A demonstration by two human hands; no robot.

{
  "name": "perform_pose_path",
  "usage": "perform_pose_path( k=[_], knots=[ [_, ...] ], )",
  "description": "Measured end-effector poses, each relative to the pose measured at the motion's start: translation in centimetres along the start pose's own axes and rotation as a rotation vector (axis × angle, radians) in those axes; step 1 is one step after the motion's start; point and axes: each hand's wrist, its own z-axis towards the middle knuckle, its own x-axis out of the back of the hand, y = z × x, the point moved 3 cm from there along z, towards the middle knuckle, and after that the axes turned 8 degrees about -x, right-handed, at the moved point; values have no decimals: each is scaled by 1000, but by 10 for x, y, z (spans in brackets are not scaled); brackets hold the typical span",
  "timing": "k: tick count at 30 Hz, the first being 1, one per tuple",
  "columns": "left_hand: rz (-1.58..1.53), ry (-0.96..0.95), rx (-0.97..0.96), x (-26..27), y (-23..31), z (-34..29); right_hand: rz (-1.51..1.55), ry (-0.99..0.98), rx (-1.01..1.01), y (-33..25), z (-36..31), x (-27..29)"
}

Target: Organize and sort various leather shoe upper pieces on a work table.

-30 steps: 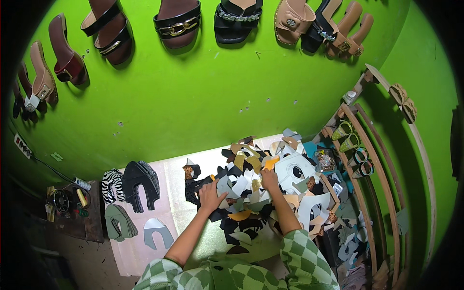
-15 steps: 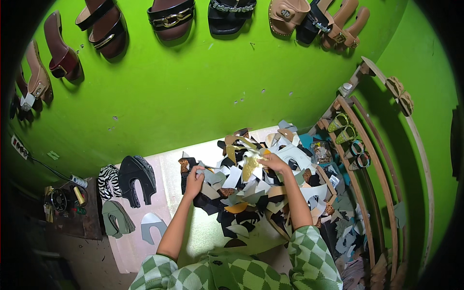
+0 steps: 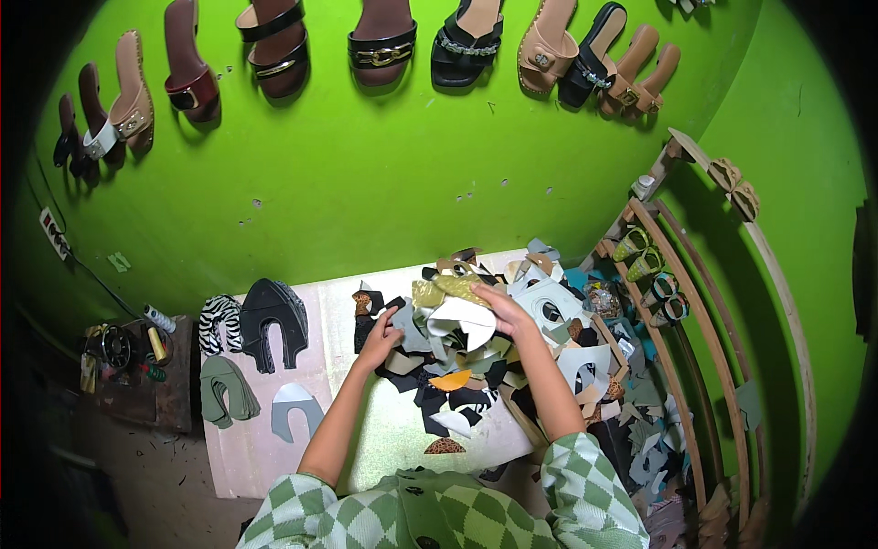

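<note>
Gold scrap is clamped in the right hand, over the wall side of a heap of offcuts. Half a second ago that piece lay nearer the middle of the heap with its length running toward the person; now it has swung round, and a white scrap shows broadly just below it. The left hand has bent fingers at the edge of a grey scrap, on the heap's left side — whether they grip it I cannot tell. The gold scrap's long axis now runs roughly crosswise, its right end at the fingertips and its left end out over the heap, while the white scrap's sharp corners point back toward the person's body. The gold is glossy and uneven in outline; the white is flat and matt with angular edges, and the grey is plain and dull. Nearer the person, an orange scrap rests on dark pieces, and a leopard-print scrap lies close to the front of the pale table. Farther left on the table stand the arch-shaped cut pieces — a black stack, a zebra-print stack, a green stack and a grey-and-white piece. Beyond them all rises the green wall, hung with sandals, and a wooden rack stands at the right.
</note>
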Motion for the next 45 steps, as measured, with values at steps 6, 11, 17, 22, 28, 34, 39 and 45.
perform_pose_path(
  k=[6, 11, 17, 22, 28, 34, 39, 45],
  knots=[
    [43, 141, 2, 29, -55, -16, 299, -245, 5, 42, 8, -9],
    [136, 116, 8, 24, -68, -36, -161, 374, 19, 76, 24, 39],
    [104, 201, 75, 21, -92, -39, -865, 229, 374, 106, 47, 40],
    [277, 197, -93, 10, -86, -28, -1266, 307, 538, 128, 55, -14],
    [326, 166, -57, 11, -69, -16, -1361, 594, 586, 119, 63, -28],
    [719, 265, -127, -6, -16, -9, -1165, 491, 528, 92, 81, -16],
    [499, 330, -251, 1, 19, 11, -777, -8, 341, 39, 72, -26],
    [122, 71, -399, 12, 55, -4, -695, -316, 88, 12, 5, -91]
  ],
)
